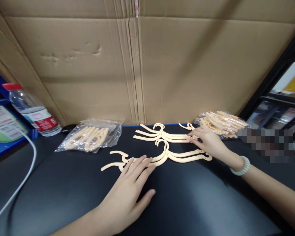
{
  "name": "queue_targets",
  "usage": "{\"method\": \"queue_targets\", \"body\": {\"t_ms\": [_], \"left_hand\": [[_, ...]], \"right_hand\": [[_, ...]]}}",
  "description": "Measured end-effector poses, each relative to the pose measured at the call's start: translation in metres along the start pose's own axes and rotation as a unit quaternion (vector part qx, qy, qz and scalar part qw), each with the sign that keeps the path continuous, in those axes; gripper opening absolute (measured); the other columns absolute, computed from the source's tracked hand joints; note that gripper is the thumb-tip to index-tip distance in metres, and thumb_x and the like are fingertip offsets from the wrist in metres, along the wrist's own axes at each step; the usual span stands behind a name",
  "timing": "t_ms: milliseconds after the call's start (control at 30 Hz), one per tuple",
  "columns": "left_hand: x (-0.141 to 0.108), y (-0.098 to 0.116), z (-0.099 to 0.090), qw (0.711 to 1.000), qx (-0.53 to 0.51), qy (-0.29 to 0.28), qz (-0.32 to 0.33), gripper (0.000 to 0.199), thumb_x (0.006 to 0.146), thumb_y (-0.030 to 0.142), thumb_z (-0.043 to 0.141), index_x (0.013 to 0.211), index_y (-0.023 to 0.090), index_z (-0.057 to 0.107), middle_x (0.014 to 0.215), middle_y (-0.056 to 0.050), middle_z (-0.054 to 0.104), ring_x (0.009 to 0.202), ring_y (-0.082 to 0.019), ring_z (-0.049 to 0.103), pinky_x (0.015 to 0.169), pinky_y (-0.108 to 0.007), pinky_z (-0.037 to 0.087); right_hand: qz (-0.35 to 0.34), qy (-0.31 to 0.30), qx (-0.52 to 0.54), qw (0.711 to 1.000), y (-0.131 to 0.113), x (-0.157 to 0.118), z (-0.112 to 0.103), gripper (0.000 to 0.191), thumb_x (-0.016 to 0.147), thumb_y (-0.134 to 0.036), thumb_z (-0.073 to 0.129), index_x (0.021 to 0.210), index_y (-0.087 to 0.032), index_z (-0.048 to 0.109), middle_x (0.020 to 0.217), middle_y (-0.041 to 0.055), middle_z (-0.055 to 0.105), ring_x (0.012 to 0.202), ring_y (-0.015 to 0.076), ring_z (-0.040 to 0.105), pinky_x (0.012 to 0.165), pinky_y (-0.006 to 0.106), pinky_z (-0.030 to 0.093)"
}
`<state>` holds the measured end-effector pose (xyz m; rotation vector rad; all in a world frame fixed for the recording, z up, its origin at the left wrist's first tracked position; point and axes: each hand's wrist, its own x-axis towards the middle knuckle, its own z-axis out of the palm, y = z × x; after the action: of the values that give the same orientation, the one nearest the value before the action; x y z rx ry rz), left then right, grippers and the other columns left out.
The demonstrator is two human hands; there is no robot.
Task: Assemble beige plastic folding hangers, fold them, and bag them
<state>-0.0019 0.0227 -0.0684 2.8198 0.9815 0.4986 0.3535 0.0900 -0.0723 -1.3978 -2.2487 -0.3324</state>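
Note:
Cream plastic folding hangers lie on a black tabletop (186,203), their hooks pointing toward the back. The front hangers (184,159) are spread out, with curled ends at both sides. My left hand (125,196) rests over their left arms, fingers outstretched and thumb apart, covering part of them. Behind them lie the back hangers (173,136), close together. My right hand (208,142) has its thumb and fingers closed round the right end of these back hangers, which hides that end. A small cream hanger part (185,126) shows just behind the right fingers.
At the back left is a clear bag of cream hanger parts (86,137); a fuller bag (221,123) lies at the back right. A bottle with a red cap (36,113) and a white cable (27,173) are on the left. Cardboard (186,65) stands upright behind.

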Motion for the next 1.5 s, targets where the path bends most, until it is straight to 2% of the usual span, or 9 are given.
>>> {"method": "queue_targets", "body": {"t_ms": [167,367,433,600,700,833,1033,1200,1500], "left_hand": [[-0.003,-0.003,0.007,0.999,0.037,0.022,-0.029,0.059,0.093,0.037,0.05,0.147,0.023,0.031,0.151,-0.009,0.04,0.139,-0.032,0.034,0.113,-0.06,0.024],[-0.003,-0.003,0.012,0.998,0.038,0.03,-0.043,0.06,0.094,0.04,0.049,0.148,0.024,0.03,0.151,-0.008,0.039,0.139,-0.031,0.034,0.113,-0.057,0.025],[-0.003,-0.002,0.013,0.997,0.039,0.037,-0.046,0.06,0.093,0.04,0.05,0.148,0.024,0.03,0.151,-0.007,0.039,0.139,-0.031,0.035,0.114,-0.055,0.026],[-0.004,-0.006,0.012,0.998,0.055,0.007,-0.03,0.063,0.096,0.04,0.046,0.151,0.024,0.022,0.155,-0.007,0.032,0.14,-0.031,0.032,0.113,-0.055,0.027],[-0.005,-0.011,0.012,0.999,0.052,-0.006,-0.014,0.066,0.096,0.04,0.046,0.152,0.024,0.015,0.156,-0.008,0.028,0.141,-0.032,0.03,0.112,-0.057,0.028],[-0.004,-0.01,0.01,0.999,0.037,0.005,-0.01,0.066,0.095,0.038,0.048,0.152,0.026,0.017,0.155,-0.009,0.031,0.14,-0.034,0.031,0.111,-0.06,0.028],[-0.003,0.002,0.009,1.0,0.003,0.024,0.0,0.059,0.091,0.029,0.054,0.146,0.027,0.034,0.15,-0.009,0.04,0.138,-0.033,0.036,0.112,-0.059,0.028],[-0.002,0.002,0.007,1.0,-0.001,0.004,-0.006,0.056,0.092,0.028,0.051,0.145,0.026,0.035,0.151,-0.01,0.039,0.139,-0.033,0.033,0.111,-0.062,0.027],[-0.002,0.005,0.007,0.999,-0.012,0.031,-0.003,0.051,0.09,0.025,0.054,0.14,0.026,0.042,0.147,-0.01,0.044,0.137,-0.033,0.037,0.112,-0.061,0.026]], "right_hand": [[-0.006,-0.036,0.059,0.998,-0.003,0.0,-0.01,0.015,0.089,-0.028,0.057,0.09,-0.02,0.069,0.085,0.0079,0.068,0.083,0.0237,0.062,0.073,0.037,0.049],[-0.009,-0.2,0.171,0.965,-0.018,0.001,-0.029,0.022,0.079,-0.038,0.069,0.091,-0.02,0.069,0.087,0.0059,0.068,0.078,0.02,0.062,0.069,0.031,0.049],[-0.005,-0.223,0.179,0.958,-0.02,0.001,-0.035,0.021,0.083,-0.039,0.063,0.089,-0.019,0.069,0.085,0.0054,0.068,0.075,0.0191,0.062,0.067,0.03,0.048],[0.035,-0.143,0.156,0.977,-0.001,-0.001,-0.037,0.026,0.092,-0.034,0.047,0.093,-0.019,0.068,0.087,0.0066,0.07,0.076,0.0203,0.064,0.069,0.033,0.05],[0.053,-0.059,0.04,0.996,0.022,-0.002,-0.03,0.025,0.091,-0.028,0.046,0.093,-0.018,0.069,0.089,0.0086,0.071,0.083,0.0244,0.063,0.074,0.038,0.049],[0.038,-0.012,-0.133,0.99,0.04,-0.001,-0.025,0.021,0.088,-0.02,0.049,0.088,-0.018,0.07,0.086,0.0098,0.072,0.093,0.0308,0.057,0.078,0.044,0.043],[-0.028,-0.04,-0.221,0.974,0.037,0.011,-0.022,0.022,0.087,-0.013,0.051,0.093,-0.021,0.071,0.087,0.0099,0.073,0.103,0.0313,0.052,0.082,0.045,0.036],[-0.065,-0.079,-0.201,0.974,0.036,0.022,-0.015,0.016,0.085,-0.013,0.057,0.086,-0.02,0.072,0.078,0.0081,0.069,0.085,0.0245,0.056,0.08,0.038,0.036],[-0.051,-0.03,-0.174,0.983,0.041,0.022,-0.011,0.022,0.088,-0.017,0.053,0.075,-0.02,0.071,0.072,0.0071,0.068,0.078,0.023,0.056,0.077,0.037,0.037]]}}
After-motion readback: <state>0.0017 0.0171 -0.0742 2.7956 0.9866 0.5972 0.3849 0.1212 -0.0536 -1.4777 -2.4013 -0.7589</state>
